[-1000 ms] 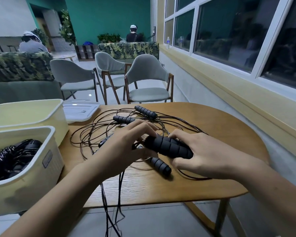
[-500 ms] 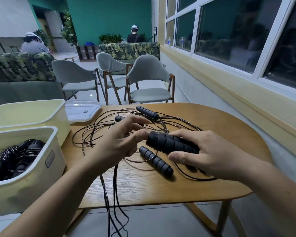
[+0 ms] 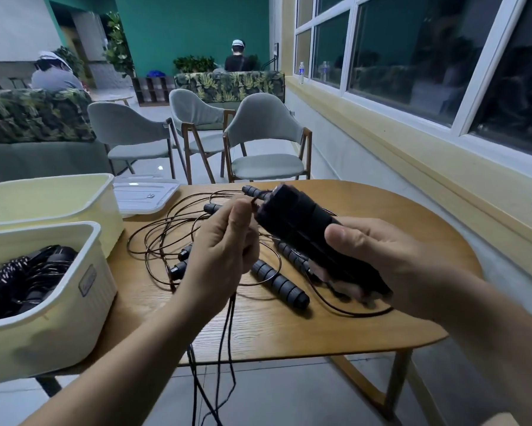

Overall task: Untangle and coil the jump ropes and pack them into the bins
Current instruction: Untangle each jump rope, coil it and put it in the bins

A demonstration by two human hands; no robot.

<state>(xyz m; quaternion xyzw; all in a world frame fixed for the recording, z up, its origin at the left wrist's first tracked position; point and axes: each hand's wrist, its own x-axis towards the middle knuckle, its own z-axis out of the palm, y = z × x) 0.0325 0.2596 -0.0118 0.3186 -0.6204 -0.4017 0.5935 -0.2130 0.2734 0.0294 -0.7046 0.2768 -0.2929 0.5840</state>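
A rounded table [image 3: 366, 318] of pale wood with a visible grain filled the middle of the frame, standing on grey floor tiles [image 3: 289, 395]. A long window [image 3: 412, 56] with white frames and dark glass ran along the right, above a yellow ledge [image 3: 412, 155]. Three grey shell-backed chairs [image 3: 264, 133] with wooden legs stood behind the table. Further back were a leaf-patterned sofa [image 3: 231, 83] and a teal wall [image 3: 197, 26].

At centre right, the right hand [image 3: 381, 259] was closed round a bundle of black ribbed foam handles [image 3: 301, 229], raised above the table and blurred. Just left of it, the left hand [image 3: 224, 250] pinched a thin dark cord [image 3: 252, 204] near the bundle's top end, and strands hung from that hand past the table's front edge.

A tangle of ropes [image 3: 166, 238], thin glossy loops with several more ribbed handles, lay on the wood beneath both hands.

At lower left stood a cream plastic near bin [image 3: 43, 318] with rounded corners and a ribbed wall, holding coiled ropes. Behind it was the far bin [image 3: 58, 198], with a flat white lid [image 3: 145, 195] beside it.
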